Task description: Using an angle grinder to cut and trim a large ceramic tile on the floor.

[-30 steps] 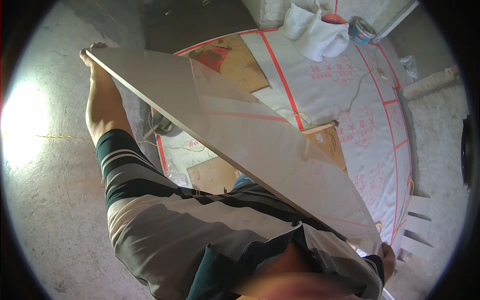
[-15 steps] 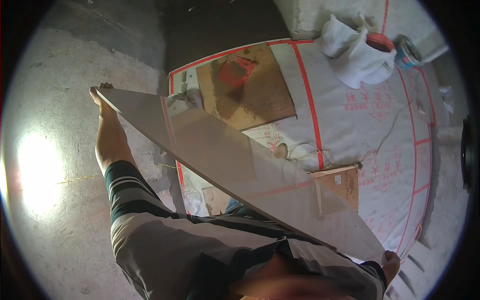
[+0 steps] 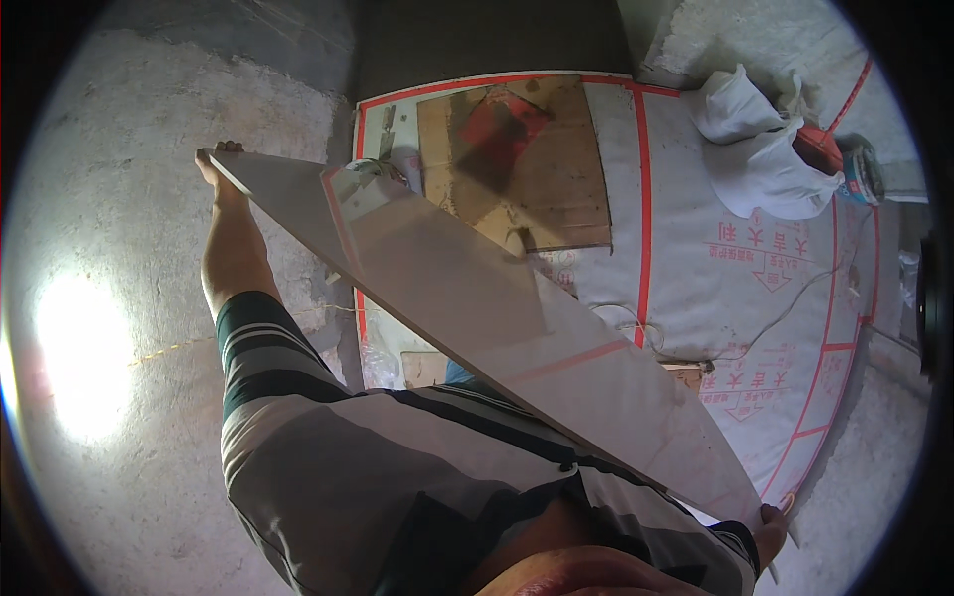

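Note:
A large, thin, glossy grey tile [image 3: 467,288] stretches diagonally in front of my body, from upper left to lower right. Its polished face mirrors red tape and other shapes, and its near edge runs close to my striped shirt. My left hand [image 3: 221,159] is closed on the upper left corner, with that arm stretched out. At the lower right corner, my right hand [image 3: 770,528] grips the edge; some of its fingers are hidden.
White protective sheeting with red tape [image 3: 644,199] covers the floor. On it lie stained cardboard [image 3: 566,189], a cord [image 3: 755,343] and a partly hidden carton [image 3: 686,374]. White sacks [image 3: 765,164], a red bucket [image 3: 817,151] and a blue can [image 3: 861,174] stand far right. A concrete wall [image 3: 129,199] rises left.
The sheeting, sacks and cardboard have shifted rightward in view as I turn with the tile. The carton is now mostly covered by the tile. Both hands keep their hold.

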`<act>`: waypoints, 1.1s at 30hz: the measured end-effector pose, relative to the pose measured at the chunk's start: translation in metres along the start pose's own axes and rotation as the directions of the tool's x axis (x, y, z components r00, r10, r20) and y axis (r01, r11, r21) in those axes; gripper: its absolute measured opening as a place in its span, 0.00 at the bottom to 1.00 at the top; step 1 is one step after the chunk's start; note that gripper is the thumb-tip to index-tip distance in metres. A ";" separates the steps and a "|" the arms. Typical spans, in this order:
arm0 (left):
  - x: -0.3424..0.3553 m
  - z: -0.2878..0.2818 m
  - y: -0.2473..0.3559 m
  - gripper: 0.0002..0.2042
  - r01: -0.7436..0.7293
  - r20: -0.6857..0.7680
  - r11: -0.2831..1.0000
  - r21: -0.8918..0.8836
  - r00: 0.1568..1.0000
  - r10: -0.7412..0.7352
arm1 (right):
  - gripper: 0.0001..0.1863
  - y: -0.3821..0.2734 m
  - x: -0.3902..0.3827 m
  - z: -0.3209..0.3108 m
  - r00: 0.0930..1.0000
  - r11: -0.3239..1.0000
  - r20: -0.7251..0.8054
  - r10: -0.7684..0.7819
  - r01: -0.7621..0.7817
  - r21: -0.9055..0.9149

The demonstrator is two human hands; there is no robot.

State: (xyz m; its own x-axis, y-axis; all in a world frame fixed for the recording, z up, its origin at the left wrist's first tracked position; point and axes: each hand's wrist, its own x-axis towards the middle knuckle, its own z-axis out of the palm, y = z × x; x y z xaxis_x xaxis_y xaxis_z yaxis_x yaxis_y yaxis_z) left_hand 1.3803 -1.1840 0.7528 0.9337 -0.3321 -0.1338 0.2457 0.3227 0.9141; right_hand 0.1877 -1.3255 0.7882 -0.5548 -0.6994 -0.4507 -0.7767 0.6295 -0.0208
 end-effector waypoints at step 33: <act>0.498 0.160 0.007 0.26 0.007 0.125 0.999 -0.040 0.992 -0.002 | 0.14 -0.467 -0.053 0.030 0.926 0.909 -0.088 0.367 -0.337 0.246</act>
State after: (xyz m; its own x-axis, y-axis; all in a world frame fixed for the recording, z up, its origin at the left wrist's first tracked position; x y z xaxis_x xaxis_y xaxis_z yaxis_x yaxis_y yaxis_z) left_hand 1.8052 -1.4892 0.7543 0.8934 -0.4407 -0.0867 0.2625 0.3557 0.8970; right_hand 0.5891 -1.5723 0.7952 -0.8249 -0.4465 -0.3468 -0.4457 0.8910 -0.0869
